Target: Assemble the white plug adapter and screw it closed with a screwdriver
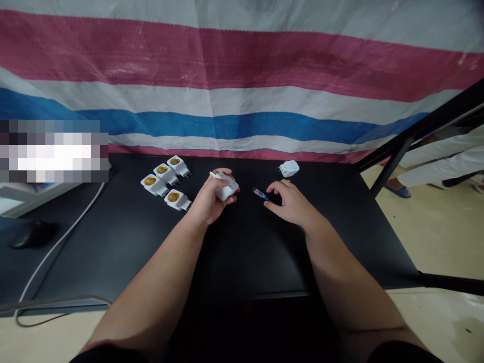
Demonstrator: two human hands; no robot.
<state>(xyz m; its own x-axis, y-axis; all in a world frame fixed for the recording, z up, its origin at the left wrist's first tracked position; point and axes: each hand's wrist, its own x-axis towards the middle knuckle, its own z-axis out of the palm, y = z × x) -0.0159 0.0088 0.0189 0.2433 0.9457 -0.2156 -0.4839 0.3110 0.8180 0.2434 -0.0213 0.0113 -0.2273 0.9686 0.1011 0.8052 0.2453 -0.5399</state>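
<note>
My left hand (pixel 216 197) is closed around a white plug-in lamp holder (pixel 228 188), its flat face with small holes turned up and the thumb on it. To the right, my right hand (pixel 289 200) is low over the black tabletop, fingers curved and apart. Between its thumb and index finger lies a small screwdriver (pixel 260 193) with a clear and blue handle; its shaft is hidden by the hand. Several more lamp holders (pixel 176 199) with gold threaded sockets lie left of my left hand. Beyond my right hand rests another white lamp holder (pixel 289 168), prongs pointing left.
A black mouse (pixel 34 235) and a pale cable (pixel 62 239) are on the left of the black table (pixel 260 252). A striped sheet (pixel 242 65) hangs behind it. At right stand a black metal frame (pixel 393 164) and a person's legs (pixel 440 166).
</note>
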